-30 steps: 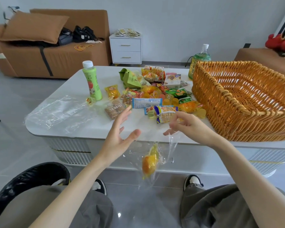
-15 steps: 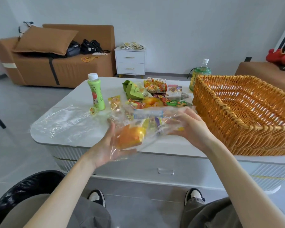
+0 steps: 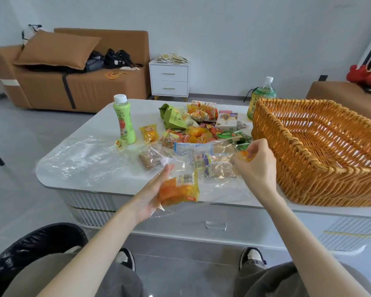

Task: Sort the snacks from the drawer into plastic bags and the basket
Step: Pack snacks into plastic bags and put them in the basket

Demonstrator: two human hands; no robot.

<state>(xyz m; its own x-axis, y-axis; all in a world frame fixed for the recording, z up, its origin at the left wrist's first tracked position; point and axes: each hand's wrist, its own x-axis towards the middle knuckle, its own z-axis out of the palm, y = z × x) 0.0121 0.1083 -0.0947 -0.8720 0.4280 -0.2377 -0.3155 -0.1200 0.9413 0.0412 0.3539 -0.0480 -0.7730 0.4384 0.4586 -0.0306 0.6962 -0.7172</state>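
Observation:
A clear plastic bag (image 3: 219, 189) lies across the near edge of the white table (image 3: 99, 116), with an orange snack packet (image 3: 179, 188) inside it. My left hand (image 3: 152, 194) supports the bag and packet from below, palm up, fingers straight. My right hand (image 3: 255, 166) pinches the bag's other end, beside a small orange sweet. A pile of mixed snacks (image 3: 201, 129) sits in the table's middle. An empty wicker basket (image 3: 317, 155) stands at the right.
A green drink bottle (image 3: 124, 118) stands left of the snacks, and a second clear bag (image 3: 77, 159) lies flat on the left of the table. A large green bottle (image 3: 260, 96) stands behind the basket. A shut drawer (image 3: 215, 225) is below the table edge. A black bin (image 3: 30, 249) is at my left knee.
The bag with the orange packet came up from below the table edge onto the table. My left hand slid under it, and my right hand moved right with the bag's end.

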